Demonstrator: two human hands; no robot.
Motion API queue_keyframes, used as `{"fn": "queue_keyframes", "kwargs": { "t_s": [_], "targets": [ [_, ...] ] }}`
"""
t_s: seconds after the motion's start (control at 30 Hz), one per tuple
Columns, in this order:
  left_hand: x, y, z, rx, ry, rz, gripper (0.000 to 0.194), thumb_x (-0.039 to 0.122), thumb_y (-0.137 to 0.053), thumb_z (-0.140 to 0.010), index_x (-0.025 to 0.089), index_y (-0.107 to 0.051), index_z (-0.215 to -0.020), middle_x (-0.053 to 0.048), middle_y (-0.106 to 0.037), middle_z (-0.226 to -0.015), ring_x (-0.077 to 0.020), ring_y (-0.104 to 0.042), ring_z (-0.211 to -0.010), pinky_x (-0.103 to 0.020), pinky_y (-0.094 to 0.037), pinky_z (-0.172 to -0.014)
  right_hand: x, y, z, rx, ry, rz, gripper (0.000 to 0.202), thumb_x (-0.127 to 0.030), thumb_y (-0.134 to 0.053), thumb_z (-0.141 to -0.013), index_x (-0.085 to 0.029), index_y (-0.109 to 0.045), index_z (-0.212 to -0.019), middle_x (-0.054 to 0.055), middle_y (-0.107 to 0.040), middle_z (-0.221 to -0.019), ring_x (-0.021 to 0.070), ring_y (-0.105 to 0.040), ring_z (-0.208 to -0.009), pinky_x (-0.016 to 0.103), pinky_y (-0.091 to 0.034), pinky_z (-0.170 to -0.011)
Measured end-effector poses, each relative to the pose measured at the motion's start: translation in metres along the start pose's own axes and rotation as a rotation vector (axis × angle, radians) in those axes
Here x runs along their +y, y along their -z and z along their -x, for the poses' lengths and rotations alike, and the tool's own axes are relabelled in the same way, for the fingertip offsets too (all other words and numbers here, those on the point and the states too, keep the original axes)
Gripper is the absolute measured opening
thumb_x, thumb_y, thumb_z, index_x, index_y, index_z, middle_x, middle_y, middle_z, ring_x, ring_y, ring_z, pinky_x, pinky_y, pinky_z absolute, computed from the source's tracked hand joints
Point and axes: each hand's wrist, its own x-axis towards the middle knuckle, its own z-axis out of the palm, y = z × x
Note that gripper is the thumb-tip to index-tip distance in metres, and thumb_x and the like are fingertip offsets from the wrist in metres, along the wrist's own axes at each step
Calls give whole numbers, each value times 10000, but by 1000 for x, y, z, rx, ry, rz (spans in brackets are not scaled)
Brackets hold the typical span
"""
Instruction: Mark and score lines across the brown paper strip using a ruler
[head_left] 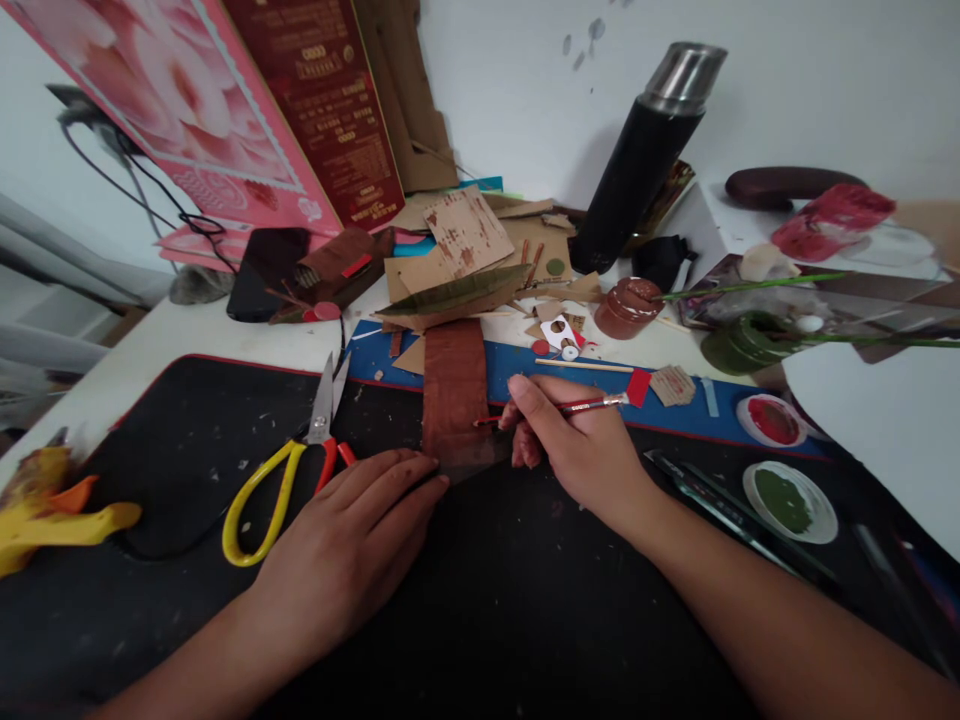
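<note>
A brown-painted strip [455, 385] lies lengthwise over the blue band and the black mat, with creases across its surface. My left hand [356, 530] rests flat at its lower left corner, fingers together and fingertips touching a see-through flat piece [476, 468] on the strip's near end. In my right hand [566, 435] is a slim red-and-black pencil [581, 406] with a silvery end. Its point meets the strip's right edge. Brown stains show on the right fingertips. Scissors [296, 465] with yellow and red handles lie spread beside my left hand.
Cardboard scraps [469, 235] pile up behind the strip. A black thermos [641, 150], a brown paint jar [628, 306] and a green one [750, 342] stand at the back right. Paint lids [823, 510] sit to the right. A yellow glue gun [67, 515] lies at far left.
</note>
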Motion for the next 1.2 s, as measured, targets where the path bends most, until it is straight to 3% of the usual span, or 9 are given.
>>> {"fn": "queue_keyframes", "kwargs": {
  "t_s": [1.2],
  "targets": [
    [0,-1,-1,15,-8,-8,298,132,-565,-1007,166,-679,-1280,-99,-725,-1285,-283,-674,-1183,-467,-607,-985,3,-1,1,-10,-2,-12,452,-525,-535,-1042,-223,-661,-730,-47,-561,-485,107,-582,-450,260,-418,-474]
  ]
}}
